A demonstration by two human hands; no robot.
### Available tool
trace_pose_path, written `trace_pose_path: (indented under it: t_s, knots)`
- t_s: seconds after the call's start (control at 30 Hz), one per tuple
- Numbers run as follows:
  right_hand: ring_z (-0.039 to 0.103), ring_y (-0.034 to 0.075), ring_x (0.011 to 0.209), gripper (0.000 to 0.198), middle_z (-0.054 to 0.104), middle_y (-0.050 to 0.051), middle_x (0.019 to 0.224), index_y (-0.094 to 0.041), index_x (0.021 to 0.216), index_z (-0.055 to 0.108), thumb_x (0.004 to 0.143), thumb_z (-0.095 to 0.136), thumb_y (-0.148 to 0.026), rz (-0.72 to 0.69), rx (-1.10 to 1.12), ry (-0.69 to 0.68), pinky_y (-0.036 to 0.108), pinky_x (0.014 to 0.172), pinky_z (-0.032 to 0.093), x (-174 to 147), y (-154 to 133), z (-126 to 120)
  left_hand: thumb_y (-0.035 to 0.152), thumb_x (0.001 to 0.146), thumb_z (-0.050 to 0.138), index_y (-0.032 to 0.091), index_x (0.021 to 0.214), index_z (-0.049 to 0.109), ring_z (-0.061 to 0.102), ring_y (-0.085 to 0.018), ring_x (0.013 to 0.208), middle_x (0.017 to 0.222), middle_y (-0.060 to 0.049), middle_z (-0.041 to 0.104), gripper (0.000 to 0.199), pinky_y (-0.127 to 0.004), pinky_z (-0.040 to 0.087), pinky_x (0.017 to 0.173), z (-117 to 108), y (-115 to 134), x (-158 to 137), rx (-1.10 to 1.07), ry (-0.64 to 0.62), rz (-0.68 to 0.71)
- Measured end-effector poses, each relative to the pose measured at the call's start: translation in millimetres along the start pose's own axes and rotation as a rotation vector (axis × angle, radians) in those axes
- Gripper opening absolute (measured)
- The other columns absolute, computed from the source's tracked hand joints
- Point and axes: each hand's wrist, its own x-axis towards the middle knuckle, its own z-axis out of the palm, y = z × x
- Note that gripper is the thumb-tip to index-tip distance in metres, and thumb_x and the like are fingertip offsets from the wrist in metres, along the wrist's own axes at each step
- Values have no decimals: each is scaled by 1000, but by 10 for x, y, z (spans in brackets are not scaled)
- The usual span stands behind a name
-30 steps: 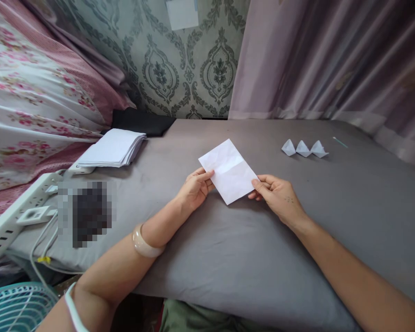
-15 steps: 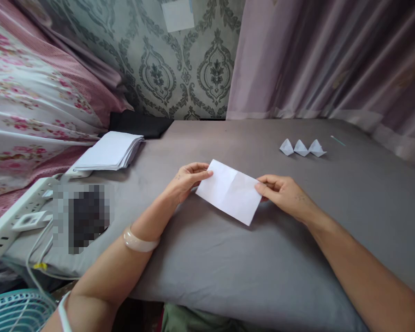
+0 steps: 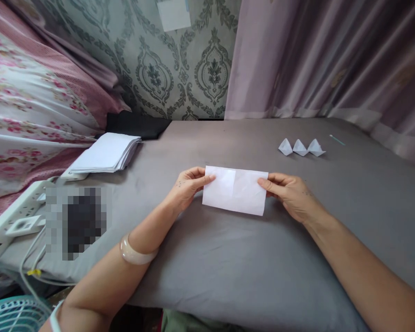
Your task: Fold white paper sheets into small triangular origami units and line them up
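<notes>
A white sheet of paper [image 3: 234, 191] with a crease down its middle is stretched between my two hands, just above the grey cloth surface. My left hand [image 3: 192, 184] pinches its upper left side, thumb in front and fingers behind. At the upper right side my right hand [image 3: 285, 191] holds it the same way, its fingertips hidden behind the sheet. Beyond my right hand, three small folded paper shapes [image 3: 300, 147] stand in a row with their points up.
A stack of white paper [image 3: 105, 152] lies at the left, by a black folded item [image 3: 138, 125]. Nearer are a white power strip [image 3: 19, 216] with cables and a pixelated dark object [image 3: 85, 221]. A fan [image 3: 15, 316] stands at lower left. A thin cotton swab [image 3: 337, 139] lies far right.
Both hands have turned the sheet from a slant, right side lower, to nearly level. The left hand dropped slightly; both still grip the paper. The view shifted a little.
</notes>
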Motion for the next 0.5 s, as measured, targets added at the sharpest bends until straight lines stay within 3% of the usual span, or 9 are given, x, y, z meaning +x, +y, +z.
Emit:
trace_pose_path:
  t_s: [0.2, 0.5]
  knots:
    - [48, 10, 64, 27, 63, -1, 68, -21, 73, 74, 67, 79, -47, -29, -63, 32, 25, 65, 38, -3, -19, -17, 30, 60, 86, 14, 65, 67, 58, -9, 63, 68, -1, 66, 25, -23, 44, 62, 16, -13, 2, 15, 52, 18]
    - [48, 11, 63, 28, 62, -1, 67, -21, 72, 74, 68, 77, -49, -38, -103, 62, 27, 64, 39, 27, 25, -38, 29, 61, 84, 12, 69, 69, 61, -12, 66, 72, -4, 67, 24, -25, 47, 65, 16, -19, 1, -31, 62, -41]
